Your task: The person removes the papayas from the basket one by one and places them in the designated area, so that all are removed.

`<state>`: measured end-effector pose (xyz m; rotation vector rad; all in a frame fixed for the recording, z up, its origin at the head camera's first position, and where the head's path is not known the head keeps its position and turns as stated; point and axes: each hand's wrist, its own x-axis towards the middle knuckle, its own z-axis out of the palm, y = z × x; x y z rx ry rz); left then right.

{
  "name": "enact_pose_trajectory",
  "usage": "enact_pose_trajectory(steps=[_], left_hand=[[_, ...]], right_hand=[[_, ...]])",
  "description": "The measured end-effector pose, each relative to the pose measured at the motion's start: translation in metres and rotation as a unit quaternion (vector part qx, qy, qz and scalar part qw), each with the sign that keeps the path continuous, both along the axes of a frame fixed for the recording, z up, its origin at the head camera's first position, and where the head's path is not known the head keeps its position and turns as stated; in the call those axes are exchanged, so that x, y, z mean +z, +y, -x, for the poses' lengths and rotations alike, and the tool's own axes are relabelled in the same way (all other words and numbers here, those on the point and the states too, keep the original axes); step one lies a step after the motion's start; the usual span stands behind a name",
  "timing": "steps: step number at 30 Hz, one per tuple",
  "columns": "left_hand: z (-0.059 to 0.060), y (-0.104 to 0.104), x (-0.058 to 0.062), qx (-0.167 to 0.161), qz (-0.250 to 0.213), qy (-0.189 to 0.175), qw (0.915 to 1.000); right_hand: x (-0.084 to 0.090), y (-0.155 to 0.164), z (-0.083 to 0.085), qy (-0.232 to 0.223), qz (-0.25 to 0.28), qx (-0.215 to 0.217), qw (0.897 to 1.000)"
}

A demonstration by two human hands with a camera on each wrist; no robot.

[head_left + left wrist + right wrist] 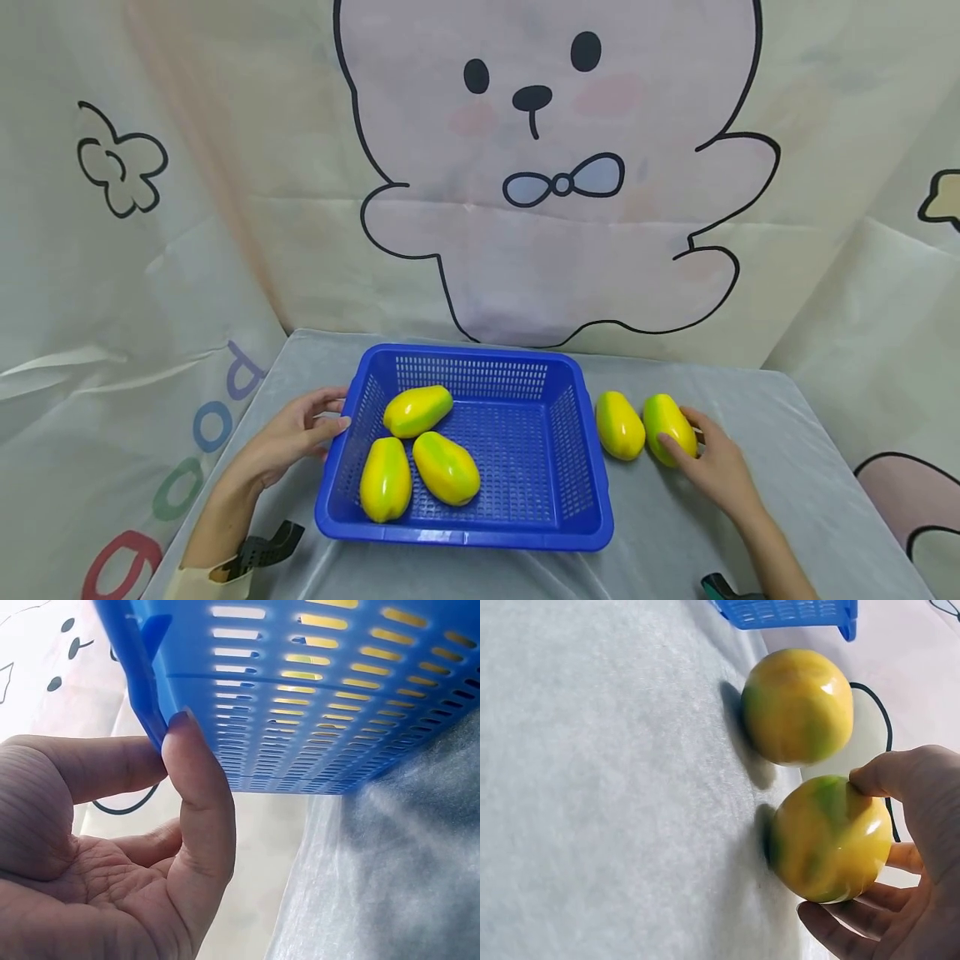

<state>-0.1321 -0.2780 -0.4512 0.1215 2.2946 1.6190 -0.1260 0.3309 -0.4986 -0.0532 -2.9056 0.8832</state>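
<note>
A blue plastic basket (465, 537) stands on the table with three yellow-green papayas in its left half: one at the back (417, 411), one at the front left (386, 480) and one beside it (446, 468). At the basket's left side, my left hand (303, 429) pinches the rim between thumb and a finger, seen closely at the basket wall (262, 697) in the left wrist view. To the right of the basket, my right hand (716, 462) holds a papaya (832, 840), thumb on one side and fingers on the other. Another papaya (620, 426) lies between that one and the basket.
A grey cloth (675, 542) covers the table. Behind it hangs a pale backdrop (562, 275) printed with a cartoon bear, and printed sheets line both sides. Dark wrist-worn devices (266, 550) show near the front edge.
</note>
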Motion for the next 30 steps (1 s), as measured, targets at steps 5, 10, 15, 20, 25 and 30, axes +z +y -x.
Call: enact_pose_trajectory(steps=[5, 10, 15, 20, 25, 30], left_hand=[[0.0, 0.0003, -0.0017, -0.001, -0.003, -0.002, 1.0], [0.0005, -0.0001, -0.0023, -0.002, -0.003, 0.0, 1.0], [0.0006, -0.0005, -0.003, 0.0, 0.0, 0.002, 1.0], [0.0001, -0.0004, -0.0029, 0.0, 0.003, 0.001, 1.0], [0.0007, -0.0005, -0.0018, -0.001, -0.001, 0.0, 1.0], [0.0004, -0.0004, -0.0017, 0.0, -0.001, 0.001, 1.0]], right_hand=[[-0.0019, -0.0016, 0.0012, -0.023, 0.0, -0.006, 1.0], [-0.0013, -0.0017, 0.002, -0.034, -0.004, -0.006, 0.999], [-0.0007, -0.0046, 0.0003, -0.031, -0.012, -0.014, 0.999], [0.0008, -0.0062, 0.0005, -0.032, -0.02, -0.021, 0.999], [0.0019, -0.0067, -0.0011, -0.037, -0.008, -0.019, 0.999], [0.0024, -0.0066, -0.0024, -0.024, -0.001, -0.016, 1.0]])
